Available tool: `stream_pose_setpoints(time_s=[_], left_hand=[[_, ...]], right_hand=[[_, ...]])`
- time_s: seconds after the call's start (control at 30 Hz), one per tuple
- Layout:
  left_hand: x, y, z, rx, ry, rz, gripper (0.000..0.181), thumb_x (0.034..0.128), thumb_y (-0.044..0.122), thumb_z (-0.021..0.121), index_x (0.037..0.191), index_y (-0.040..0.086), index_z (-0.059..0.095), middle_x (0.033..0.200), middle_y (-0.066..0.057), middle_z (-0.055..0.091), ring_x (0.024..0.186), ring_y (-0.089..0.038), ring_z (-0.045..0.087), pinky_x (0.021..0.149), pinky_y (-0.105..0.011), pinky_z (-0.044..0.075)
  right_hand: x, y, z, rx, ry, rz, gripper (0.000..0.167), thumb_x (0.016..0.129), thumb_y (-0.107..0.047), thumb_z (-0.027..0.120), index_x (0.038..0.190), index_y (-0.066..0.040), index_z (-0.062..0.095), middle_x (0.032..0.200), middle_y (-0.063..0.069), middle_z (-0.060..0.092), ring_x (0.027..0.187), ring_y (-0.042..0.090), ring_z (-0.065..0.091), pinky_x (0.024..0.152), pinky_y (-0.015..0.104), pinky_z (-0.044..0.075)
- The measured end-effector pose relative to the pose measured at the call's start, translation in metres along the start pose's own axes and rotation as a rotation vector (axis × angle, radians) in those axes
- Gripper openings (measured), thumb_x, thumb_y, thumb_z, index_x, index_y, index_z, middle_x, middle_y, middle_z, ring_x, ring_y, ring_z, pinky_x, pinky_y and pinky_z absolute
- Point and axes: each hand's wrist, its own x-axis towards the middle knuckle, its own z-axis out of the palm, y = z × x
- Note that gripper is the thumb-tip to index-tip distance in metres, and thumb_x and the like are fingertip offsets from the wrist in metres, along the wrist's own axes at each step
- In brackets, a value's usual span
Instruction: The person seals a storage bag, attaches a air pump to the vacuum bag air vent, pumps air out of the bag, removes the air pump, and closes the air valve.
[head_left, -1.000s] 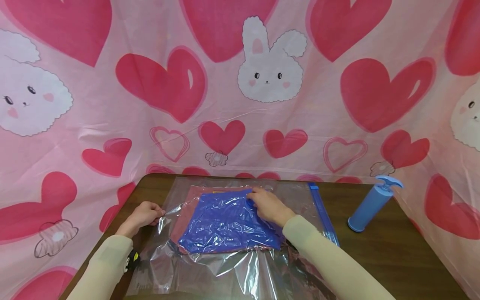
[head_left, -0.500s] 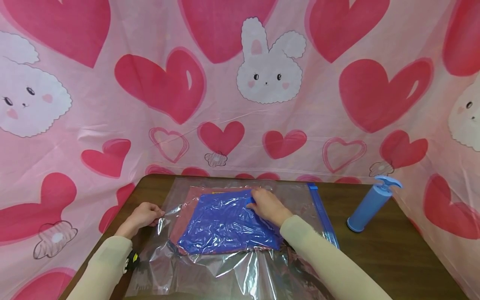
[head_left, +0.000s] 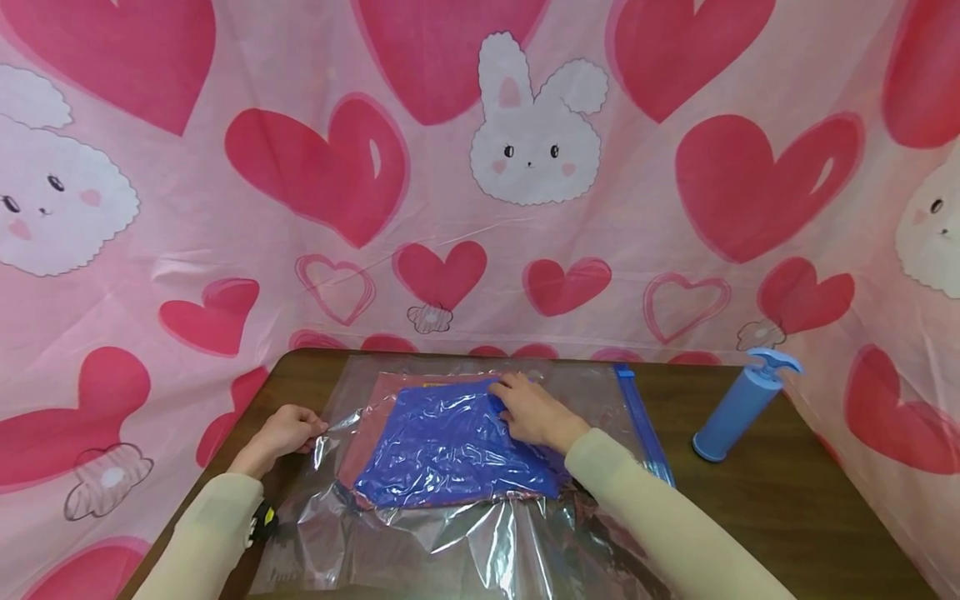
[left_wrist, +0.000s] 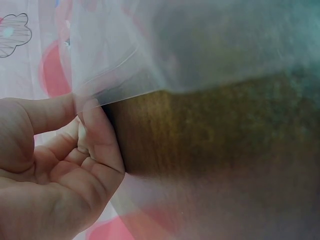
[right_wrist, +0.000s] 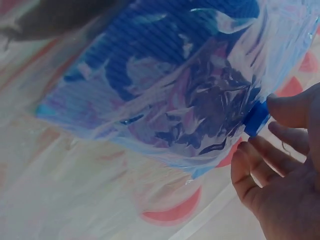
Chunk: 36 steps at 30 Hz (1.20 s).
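A large clear vacuum storage bag lies flat on the table, with folded blue cloth and a reddish cloth inside it. My left hand pinches the bag's left edge between thumb and forefinger; the left wrist view shows the clear film rising from that pinch. On top of the blue cloth, my right hand holds a small blue valve cap on the bag. In the head view the fingers hide most of the cap. The thumb lies against it in the right wrist view.
A blue hand pump stands tilted in view on the right of the brown table. The bag's blue zip seal runs along its right side. Behind hangs a pink cloth with hearts and rabbits.
The fingers of my right hand have opened out and closed again around the valve cap, shifting slightly. My left hand keeps its place at the bag's edge.
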Motion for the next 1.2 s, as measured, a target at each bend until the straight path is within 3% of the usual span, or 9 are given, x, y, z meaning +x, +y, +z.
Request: stream_pose_setpoints(time_s=[0.13,0.37,0.77,1.07,1.2], left_hand=[[-0.0003,0.0001,-0.0004,0.003,0.002,-0.007,0.019,0.1014,0.008,0.064,0.092,-0.007,0.071,0.079,-0.008,0.061,0.074,-0.021,0.059,0.068,-0.03,0.056],[-0.001,0.0002,0.0007,0.001,0.005,-0.012,0.019,0.1017,0.008,0.064,0.093,-0.008,0.07,0.08,-0.008,0.061,0.075,-0.022,0.059,0.069,-0.031,0.057],[-0.0004,0.0011,0.0001,-0.008,-0.002,-0.013,0.019,0.1017,0.008,0.064,0.093,-0.008,0.07,0.08,-0.008,0.061,0.074,-0.022,0.059,0.069,-0.031,0.057],[-0.0014,0.0011,-0.0008,-0.002,-0.003,-0.015,0.019,0.1015,0.008,0.064,0.094,-0.008,0.07,0.08,-0.008,0.061,0.074,-0.022,0.059,0.069,-0.031,0.057],[-0.0015,0.0026,-0.0015,-0.001,-0.004,-0.014,0.019,0.1021,0.008,0.064,0.095,-0.009,0.07,0.081,-0.009,0.061,0.075,-0.022,0.059,0.069,-0.031,0.057]], right_hand=[[0.0,-0.0011,-0.0016,-0.009,-0.031,-0.027,0.044,0.098,-0.009,0.071,0.141,-0.002,0.063,0.146,0.02,0.056,0.143,0.045,0.044,0.115,0.059,0.038],[0.0021,-0.0021,-0.0025,-0.036,-0.014,-0.039,0.036,0.097,-0.004,0.072,0.133,-0.001,0.069,0.136,0.019,0.061,0.137,0.041,0.052,0.113,0.053,0.043],[0.0061,-0.0049,0.0002,0.002,0.1,-0.012,0.019,0.097,-0.01,0.077,0.11,0.004,0.073,0.109,0.019,0.066,0.103,0.036,0.066,0.099,0.048,0.054],[0.0091,-0.0032,0.0034,0.068,0.109,0.107,0.029,0.096,-0.028,0.08,0.101,0.0,0.074,0.112,0.019,0.071,0.101,0.033,0.069,0.096,0.047,0.056],[0.0075,-0.0007,0.0033,0.053,0.082,0.151,0.046,0.094,-0.04,0.081,0.115,-0.001,0.073,0.116,0.015,0.07,0.106,0.03,0.067,0.099,0.046,0.055]])
